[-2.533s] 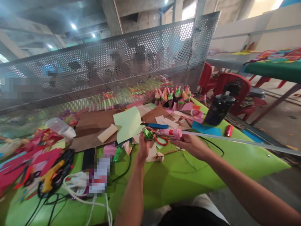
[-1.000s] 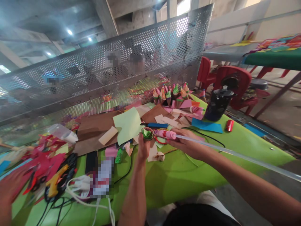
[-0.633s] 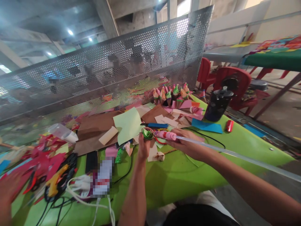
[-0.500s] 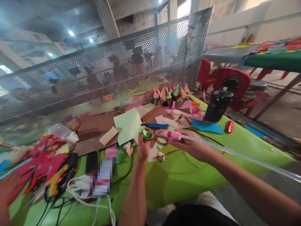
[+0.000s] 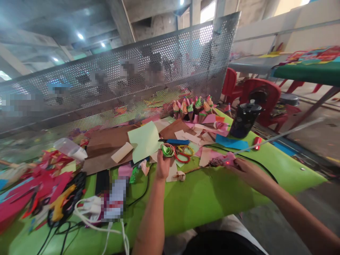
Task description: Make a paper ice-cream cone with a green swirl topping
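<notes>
My left hand (image 5: 163,167) is closed around a green rolled-paper rose (image 5: 168,151), holding it upright above the table. Over on the right, my right hand (image 5: 248,173) grips the back of a pink hot glue gun (image 5: 224,159) with a small red light on it. The gun lies low, its nozzle end towards the left by a brown stick. A long clear glue stick (image 5: 281,134) juts out behind the gun. Red-handled scissors (image 5: 182,157) and yellow-handled scissors (image 5: 189,150) lie just right of the rose, near a blue cutter (image 5: 177,141).
A green-covered table (image 5: 202,202) carries pale green paper (image 5: 145,141), brown card (image 5: 106,141) and scraps. Paper cones (image 5: 198,106) stand at the back by a perforated metal screen (image 5: 111,85). A dark bottle (image 5: 244,119) stands right; a yellow-and-black glue gun (image 5: 62,203) and white cables (image 5: 90,207) lie left.
My right hand has carried the glue gun right and down, away from the rose. The left hand still holds the rose. Another person's hand at the far left has left the view.
</notes>
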A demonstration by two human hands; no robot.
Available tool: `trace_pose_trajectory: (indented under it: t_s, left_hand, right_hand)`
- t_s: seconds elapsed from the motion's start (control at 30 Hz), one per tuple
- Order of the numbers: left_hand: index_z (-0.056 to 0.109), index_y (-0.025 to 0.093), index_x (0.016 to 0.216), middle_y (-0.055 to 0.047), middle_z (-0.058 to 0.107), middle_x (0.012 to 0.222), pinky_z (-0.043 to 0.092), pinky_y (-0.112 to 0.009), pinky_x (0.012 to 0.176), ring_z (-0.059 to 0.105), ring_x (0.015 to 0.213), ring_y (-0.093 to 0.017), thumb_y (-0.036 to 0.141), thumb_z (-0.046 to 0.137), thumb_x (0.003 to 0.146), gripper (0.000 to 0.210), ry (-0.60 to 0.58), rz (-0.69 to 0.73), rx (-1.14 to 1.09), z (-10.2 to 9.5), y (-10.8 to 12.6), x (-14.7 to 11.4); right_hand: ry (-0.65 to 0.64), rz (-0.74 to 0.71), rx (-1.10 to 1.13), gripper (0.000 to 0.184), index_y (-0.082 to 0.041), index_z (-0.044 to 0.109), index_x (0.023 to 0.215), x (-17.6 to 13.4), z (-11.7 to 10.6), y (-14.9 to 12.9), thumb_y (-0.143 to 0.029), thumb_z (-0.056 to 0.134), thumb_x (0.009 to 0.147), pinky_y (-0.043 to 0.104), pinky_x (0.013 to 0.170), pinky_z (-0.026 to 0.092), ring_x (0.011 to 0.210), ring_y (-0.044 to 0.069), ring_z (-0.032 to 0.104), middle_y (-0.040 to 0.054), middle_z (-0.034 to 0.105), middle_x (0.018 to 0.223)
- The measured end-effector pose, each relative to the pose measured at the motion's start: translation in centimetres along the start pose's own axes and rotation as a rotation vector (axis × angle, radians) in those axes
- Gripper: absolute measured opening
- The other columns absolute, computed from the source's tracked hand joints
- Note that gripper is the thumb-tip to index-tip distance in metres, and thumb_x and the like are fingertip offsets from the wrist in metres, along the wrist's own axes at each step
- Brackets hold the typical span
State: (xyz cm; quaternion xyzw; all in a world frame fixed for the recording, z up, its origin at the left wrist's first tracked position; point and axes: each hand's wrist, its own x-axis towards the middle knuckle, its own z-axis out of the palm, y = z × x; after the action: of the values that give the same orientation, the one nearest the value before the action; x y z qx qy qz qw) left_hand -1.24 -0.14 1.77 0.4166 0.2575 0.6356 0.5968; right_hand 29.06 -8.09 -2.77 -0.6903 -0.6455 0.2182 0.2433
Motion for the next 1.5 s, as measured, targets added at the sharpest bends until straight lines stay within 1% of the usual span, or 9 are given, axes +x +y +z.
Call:
trace_pose_trajectory:
  t_s: [0.1,0.17,0.27,0.33,0.47,0.57,0.8,1.3,1.5]
  left_hand:
    - [0.065,0.018,0.085,-0.002,0.062,0.080,0.047,-0.028,0.073,0.055,0.074,-0.015,0.062,0.067,0.083,0.045,0.005,0.027,0.028,0.1,-0.2,-0.1]
    - [0.064,0.019,0.085,-0.002,0.061,0.081,0.048,-0.029,0.074,0.055,0.074,-0.015,0.064,0.065,0.085,0.045,0.016,0.036,0.062,0.1,-0.3,-0.3]
    - [0.062,0.020,0.087,-0.002,0.059,0.084,0.048,-0.030,0.078,0.054,0.077,-0.016,0.069,0.065,0.082,0.049,0.011,0.064,0.119,0.0,-0.6,-0.4]
    - [0.062,0.021,0.088,-0.002,0.058,0.086,0.047,-0.030,0.078,0.053,0.078,-0.016,0.071,0.065,0.080,0.051,-0.005,0.097,0.168,-0.1,-0.9,-0.5]
    - [0.059,0.022,0.086,-0.003,0.054,0.087,0.046,-0.031,0.076,0.050,0.079,-0.018,0.075,0.062,0.080,0.053,-0.012,0.164,0.304,-0.2,-1.1,-0.6]
    - [0.058,0.022,0.088,-0.003,0.053,0.087,0.045,-0.031,0.076,0.049,0.081,-0.018,0.078,0.059,0.080,0.057,-0.016,0.198,0.391,-0.2,-1.0,-0.7]
    - [0.058,0.022,0.093,-0.004,0.051,0.093,0.046,-0.032,0.076,0.048,0.086,-0.020,0.079,0.054,0.083,0.058,-0.043,0.264,0.473,0.1,-0.6,-0.9]
    - [0.059,0.023,0.095,-0.005,0.052,0.093,0.048,-0.032,0.074,0.049,0.084,-0.020,0.081,0.053,0.082,0.060,-0.047,0.283,0.504,0.5,-0.2,-1.2]
    - [0.058,0.023,0.096,-0.004,0.052,0.094,0.047,-0.031,0.076,0.049,0.085,-0.020,0.080,0.050,0.084,0.059,-0.061,0.300,0.509,0.3,-0.4,-1.2]
  right_hand:
    - [0.165,-0.020,-0.280,0.037,-0.023,0.063,0.077,-0.4,-0.4,0.4,-0.054,0.048,0.090,0.033,0.064,0.043,0.077,0.025,0.064,0.0090,0.067,0.086]
    - [0.248,-0.019,-0.327,0.035,-0.023,0.066,0.080,-0.6,-0.9,-0.7,-0.051,0.050,0.092,0.032,0.061,0.041,0.077,0.025,0.064,0.0087,0.067,0.088]
    - [0.333,-0.133,-0.168,0.030,-0.023,0.067,0.086,-0.4,-1.4,-4.5,-0.047,0.052,0.093,0.031,0.060,0.041,0.070,0.021,0.061,0.0075,0.067,0.091]
    - [0.268,-0.277,0.036,0.022,-0.022,0.066,0.086,0.0,-1.2,-7.9,-0.039,0.055,0.094,0.030,0.063,0.043,0.067,0.018,0.060,0.0048,0.066,0.083]
    - [0.223,-0.455,0.302,0.009,-0.021,0.065,0.085,1.3,0.7,-14.0,-0.023,0.059,0.091,0.027,0.065,0.045,0.070,0.016,0.061,0.0038,0.069,0.084]
    - [0.239,-0.484,0.369,0.006,-0.020,0.064,0.082,2.2,2.5,-16.3,-0.018,0.063,0.088,0.026,0.069,0.045,0.077,0.017,0.064,0.0039,0.069,0.086]
    - [0.318,-0.407,0.297,0.005,-0.019,0.066,0.082,2.8,4.2,-17.2,-0.018,0.064,0.086,0.025,0.067,0.042,0.076,0.017,0.064,0.0034,0.068,0.084]
    - [0.391,-0.367,0.071,0.008,-0.020,0.069,0.084,2.3,4.3,-18.4,-0.023,0.063,0.089,0.027,0.062,0.035,0.073,0.017,0.064,0.0049,0.073,0.089]
    - [0.345,-0.338,-0.034,0.010,-0.020,0.070,0.085,2.4,4.0,-18.8,-0.022,0.062,0.090,0.028,0.060,0.032,0.072,0.017,0.064,0.0049,0.073,0.089]
